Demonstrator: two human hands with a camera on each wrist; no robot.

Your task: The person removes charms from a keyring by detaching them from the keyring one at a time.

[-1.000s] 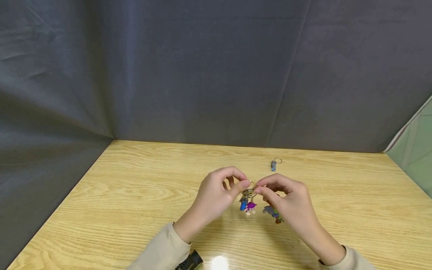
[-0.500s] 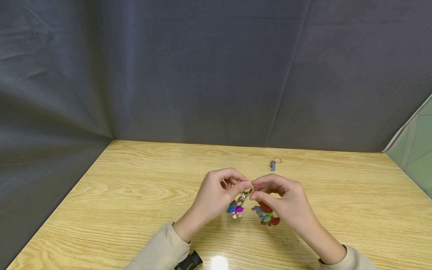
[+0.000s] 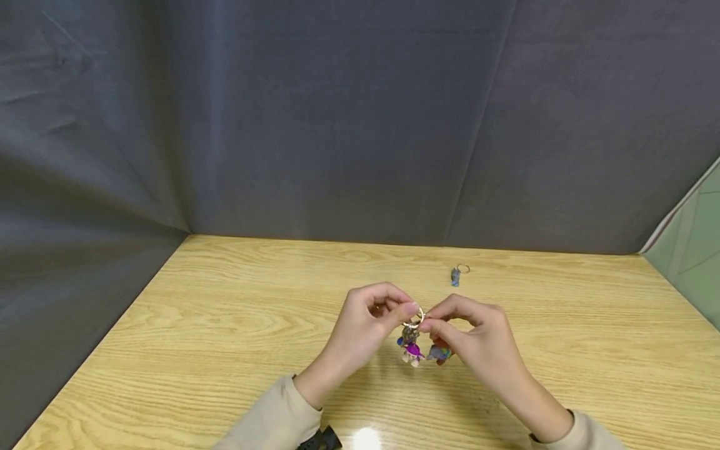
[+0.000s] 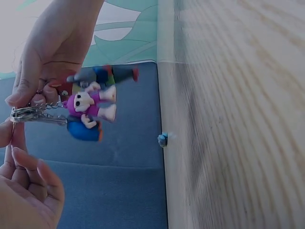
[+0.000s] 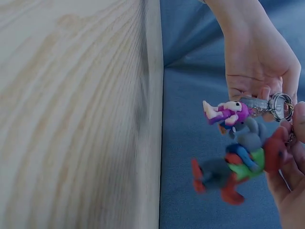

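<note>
My left hand (image 3: 362,328) pinches a metal key ring (image 3: 417,319) between thumb and fingertips. From that ring hang a silver key (image 5: 257,103), a purple-and-pink figure keychain (image 3: 413,351) and a blue charm (image 4: 83,130). My right hand (image 3: 486,337), its thumb and forefinger pinched at the ring's right edge, holds keychains with a red-and-green figure (image 5: 252,160) and a grey elephant-like figure (image 3: 436,352). Their small rings are mostly hidden by the right fingertips. Both hands are raised over the wooden table (image 3: 253,300), the dangling figures close together.
Farther back on the table lies a small grey-blue figure keychain (image 3: 455,276) with its own ring. A dark cloth (image 3: 337,125) rises behind the table and along its left side. A black strap (image 3: 320,439) shows below the left sleeve.
The key ring turns between the fingertips. The purple figure swings left, then back right; the red-and-green figure comes into view, then turns partly behind the right hand. Both hands stay nearly in place.
</note>
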